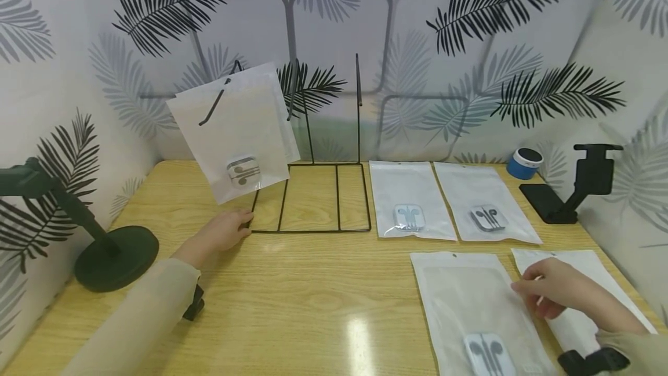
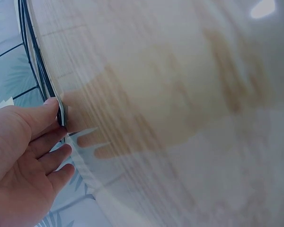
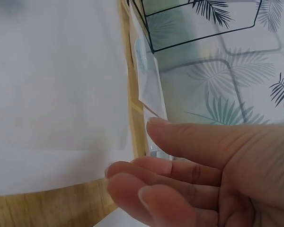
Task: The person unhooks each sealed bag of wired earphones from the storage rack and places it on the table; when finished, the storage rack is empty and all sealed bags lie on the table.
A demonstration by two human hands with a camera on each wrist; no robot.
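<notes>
My left hand point(image 1: 228, 228) pinches the front left corner of a black wire display rack point(image 1: 313, 231) between thumb and fingers, also seen in the left wrist view. From the rack's left hook hang white pouches point(image 1: 235, 126), tilted, the front one holding earphones point(image 1: 243, 172) in a clear case. At the right, my right hand point(image 1: 555, 289) hovers with loosely bent fingers between two flat pouches, its fingertips right at the edge of a pouch point(image 1: 459, 289) holding white-cased earphones point(image 1: 489, 354). It partly covers another white pouch point(image 1: 579, 266). Nothing shows between its fingers in the right wrist view.
Two more earphone pouches, one left point(image 1: 399, 184) and one right point(image 1: 469, 184), lie behind on the wooden table point(image 1: 292, 295). A blue round object point(image 1: 524, 163) and a black phone stand point(image 1: 594, 176) are at the back right. A dark green lamp base point(image 1: 117, 257) stands at left.
</notes>
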